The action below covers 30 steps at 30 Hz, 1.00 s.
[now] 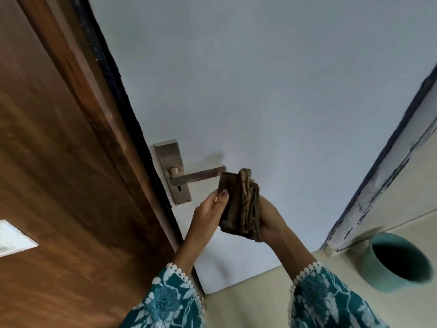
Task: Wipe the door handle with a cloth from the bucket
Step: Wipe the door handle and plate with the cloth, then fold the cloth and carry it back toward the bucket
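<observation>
Sleeves: two teal floral sleeves with white lace cuffs enter at 6 o'clock, one to each side.
Floor: pale tiled floor lies under the arms.
Bucket: a teal bucket stands on the floor at 4 o'clock, well apart from the hands; its inside is dark and no contents can be made out.
Left hand: the left hand reaches up at about 7 o'clock of the cloth, thumb pressed on the cloth's left face, fingers closed round it.
Right hand: the right hand sits at 4 o'clock of the cloth, cupping its right edge and back, clamped on it.
Cloth: a folded brown cloth is held upright between both hands, its top left corner touching the free end of the lever.
Door handle: a brushed-metal door handle juts toward 3 o'clock from a plate with a keyhole.
Door: the pale grey-blue door carries the plate near its left edge.
Frame: a brown wooden frame runs along at 9 o'clock.
</observation>
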Available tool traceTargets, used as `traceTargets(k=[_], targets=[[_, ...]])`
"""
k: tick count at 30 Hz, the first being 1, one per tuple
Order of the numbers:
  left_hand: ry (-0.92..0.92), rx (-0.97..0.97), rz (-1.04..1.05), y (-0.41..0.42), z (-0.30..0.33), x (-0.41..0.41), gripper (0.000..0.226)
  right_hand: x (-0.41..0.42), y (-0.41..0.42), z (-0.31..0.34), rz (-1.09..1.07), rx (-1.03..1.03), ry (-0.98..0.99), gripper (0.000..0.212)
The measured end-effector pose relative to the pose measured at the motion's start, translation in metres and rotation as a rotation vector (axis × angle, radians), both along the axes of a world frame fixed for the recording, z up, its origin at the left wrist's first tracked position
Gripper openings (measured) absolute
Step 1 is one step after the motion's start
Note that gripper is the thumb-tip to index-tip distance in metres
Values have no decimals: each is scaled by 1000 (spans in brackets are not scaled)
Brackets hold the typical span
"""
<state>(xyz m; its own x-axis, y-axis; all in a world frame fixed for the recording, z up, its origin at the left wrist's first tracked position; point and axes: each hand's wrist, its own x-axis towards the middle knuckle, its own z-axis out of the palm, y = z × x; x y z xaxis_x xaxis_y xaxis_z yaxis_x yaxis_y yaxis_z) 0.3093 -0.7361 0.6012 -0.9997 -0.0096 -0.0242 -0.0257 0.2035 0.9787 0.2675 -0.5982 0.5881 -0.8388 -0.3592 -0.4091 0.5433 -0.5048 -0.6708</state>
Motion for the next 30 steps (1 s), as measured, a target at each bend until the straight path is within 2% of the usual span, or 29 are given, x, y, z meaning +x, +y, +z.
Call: traceTargets(k=[2,4,6,8,10,13,15,19,21,25,27,29,30], targets=[[-59,40,37,-3,-10,-6,47,1,5,0,-37,20,-13,49],[-32,-89,85,-5,-14,-6,50,-2,13,-5,-45,50,11,59],[22,-255,109,-3,-18,-5,42,-3,21,-8,-38,185,132,65],[39,-335,116,0,-20,-6,35,-5,26,-10,-12,372,268,64],[17,-283,105,4,-21,-7,39,-5,30,-11,47,516,377,47],[-106,-20,91,12,-22,-10,30,-10,39,-24,92,617,383,37],[-151,37,80,20,-24,-13,22,-12,51,-33,40,601,315,32],[-140,-28,35,46,-34,-22,28,-14,83,-37,-118,596,188,33],[-150,-1,7,66,-38,-31,27,-13,102,-42,-152,583,149,29],[-229,117,-69,127,-41,-50,21,-5,160,-53,-24,326,89,51],[-277,146,-99,171,-45,-57,20,1,201,-57,-31,327,74,40],[-314,159,-99,182,-53,-61,20,0,214,-57,-105,345,17,25],[-357,147,-165,242,-60,-67,21,1,274,-68,-198,380,-16,21]])
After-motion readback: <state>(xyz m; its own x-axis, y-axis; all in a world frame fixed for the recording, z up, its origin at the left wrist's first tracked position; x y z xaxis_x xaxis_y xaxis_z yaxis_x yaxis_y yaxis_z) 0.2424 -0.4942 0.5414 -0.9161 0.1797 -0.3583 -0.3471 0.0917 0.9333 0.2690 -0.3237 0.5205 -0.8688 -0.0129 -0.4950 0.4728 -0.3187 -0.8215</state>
